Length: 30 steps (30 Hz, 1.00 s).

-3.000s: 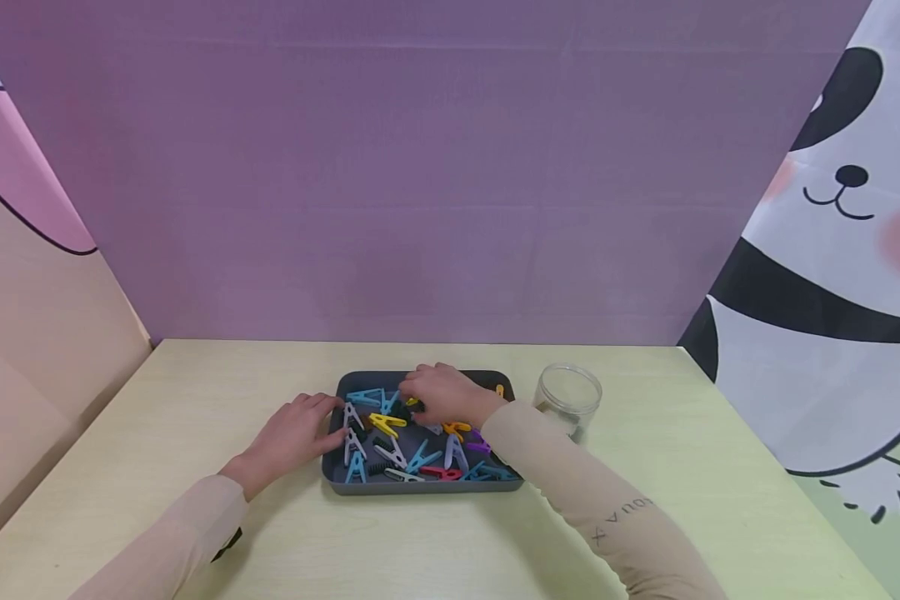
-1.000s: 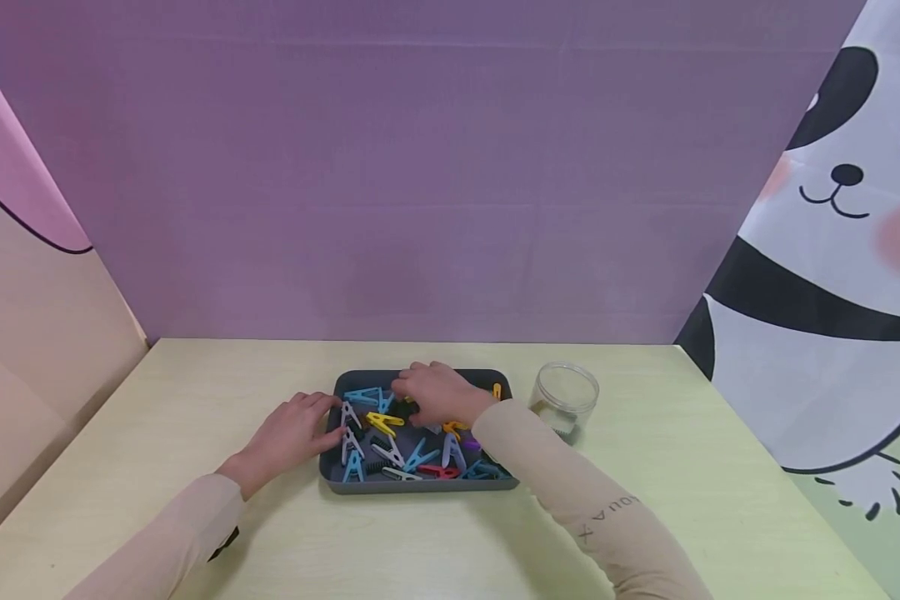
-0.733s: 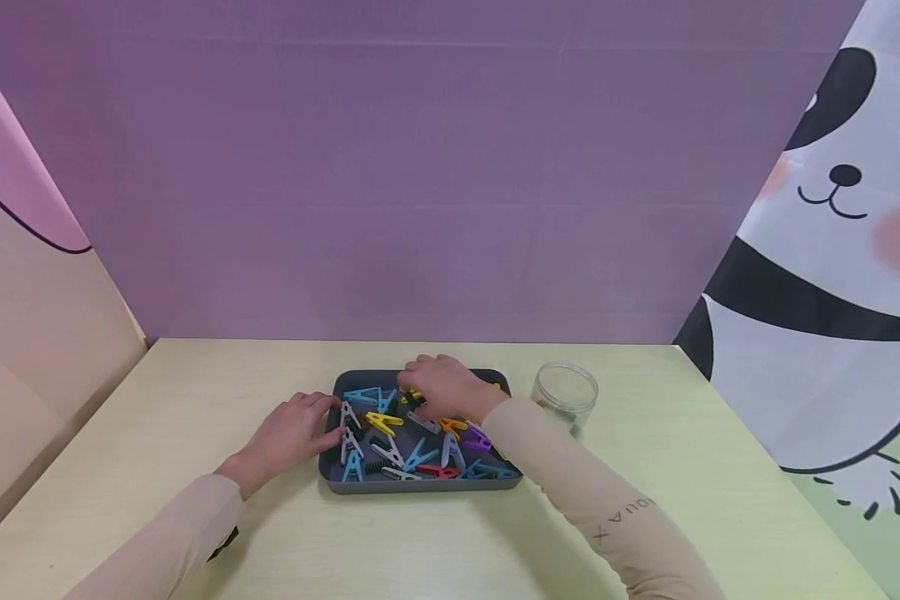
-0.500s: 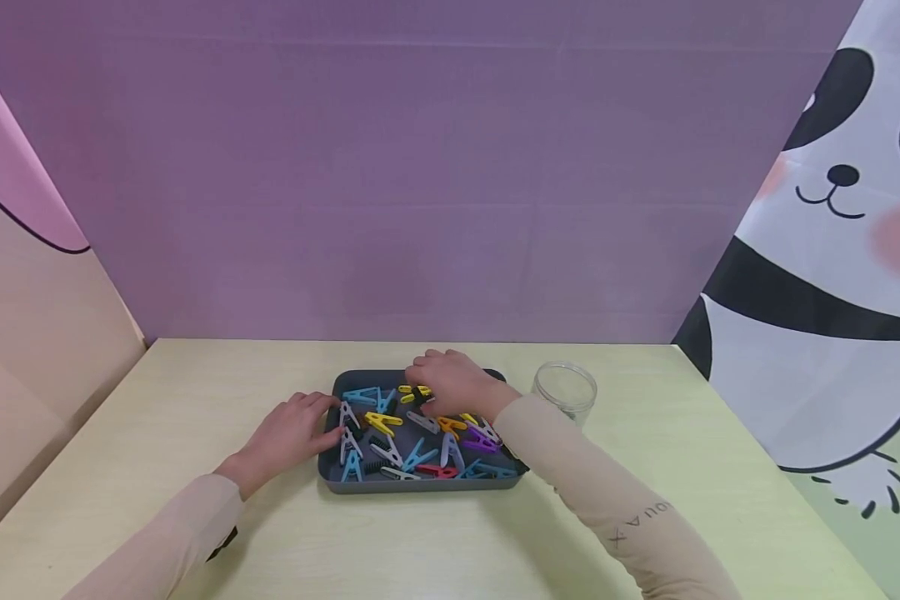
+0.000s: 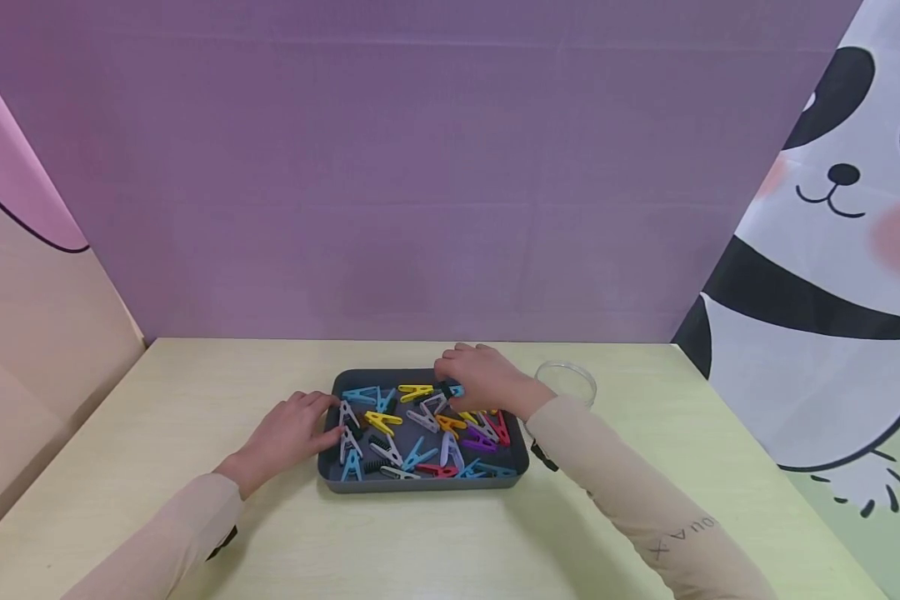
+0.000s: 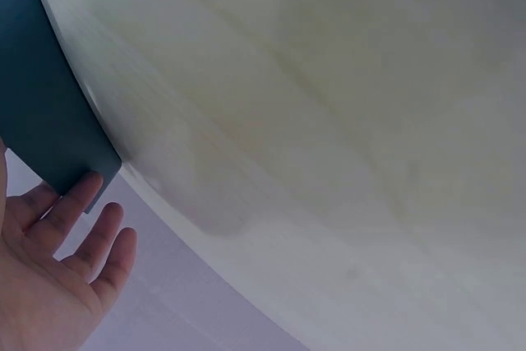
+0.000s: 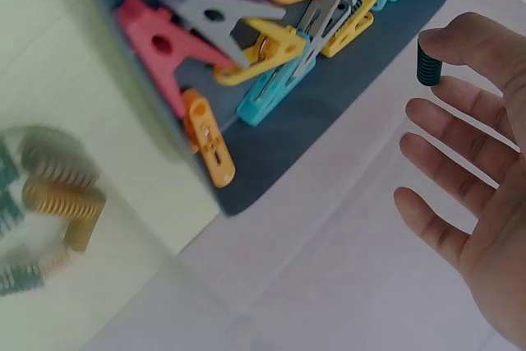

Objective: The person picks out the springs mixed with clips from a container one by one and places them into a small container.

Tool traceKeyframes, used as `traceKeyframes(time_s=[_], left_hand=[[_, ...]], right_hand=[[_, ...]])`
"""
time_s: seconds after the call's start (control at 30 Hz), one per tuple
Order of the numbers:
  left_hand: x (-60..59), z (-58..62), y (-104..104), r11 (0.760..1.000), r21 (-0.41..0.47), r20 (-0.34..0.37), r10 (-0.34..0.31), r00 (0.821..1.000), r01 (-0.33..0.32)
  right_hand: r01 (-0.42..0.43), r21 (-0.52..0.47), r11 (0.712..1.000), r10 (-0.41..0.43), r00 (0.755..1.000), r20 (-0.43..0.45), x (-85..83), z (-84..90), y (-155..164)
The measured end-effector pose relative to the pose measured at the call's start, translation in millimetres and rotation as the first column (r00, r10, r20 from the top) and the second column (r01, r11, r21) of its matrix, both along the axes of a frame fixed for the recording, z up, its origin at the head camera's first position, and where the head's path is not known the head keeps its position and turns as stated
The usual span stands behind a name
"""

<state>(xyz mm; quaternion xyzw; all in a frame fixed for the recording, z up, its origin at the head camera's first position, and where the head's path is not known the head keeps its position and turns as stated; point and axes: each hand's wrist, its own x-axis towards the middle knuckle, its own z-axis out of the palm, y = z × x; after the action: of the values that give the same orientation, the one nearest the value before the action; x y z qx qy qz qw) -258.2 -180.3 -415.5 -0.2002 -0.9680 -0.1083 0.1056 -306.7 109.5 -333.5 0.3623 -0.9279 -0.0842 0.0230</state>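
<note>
Clothespins (image 5: 384, 418) crowd a gray tray (image 5: 420, 487), left hand (image 5: 288, 437) touching its end, fingers spread.
Right hand (image 5: 487, 383), grip narrow, pinches a dark spring (image 7: 428, 66) (long axis thumb to forefinger) over its far side; more springs (image 7: 64, 196) lie in the clear jar (image 5: 567, 380).

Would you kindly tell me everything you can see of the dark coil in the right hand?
The coil is a short, dark cylinder ringed by close ridges, like a spring; its material is unclear. The right hand pinches it by its ends. In the head view it appears over the far part of the gray tray.
</note>
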Motion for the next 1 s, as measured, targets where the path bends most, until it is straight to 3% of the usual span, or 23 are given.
traceKeyframes(time_s=[1.0], left_hand=[[-1.6, -1.2, 0.3, 1.000, 0.000, 0.027, 0.015, 1.000, -0.015]], right_hand=[[0.126, -0.163, 0.979, -0.130, 0.991, -0.014, 10.0, 32.4, 85.9]])
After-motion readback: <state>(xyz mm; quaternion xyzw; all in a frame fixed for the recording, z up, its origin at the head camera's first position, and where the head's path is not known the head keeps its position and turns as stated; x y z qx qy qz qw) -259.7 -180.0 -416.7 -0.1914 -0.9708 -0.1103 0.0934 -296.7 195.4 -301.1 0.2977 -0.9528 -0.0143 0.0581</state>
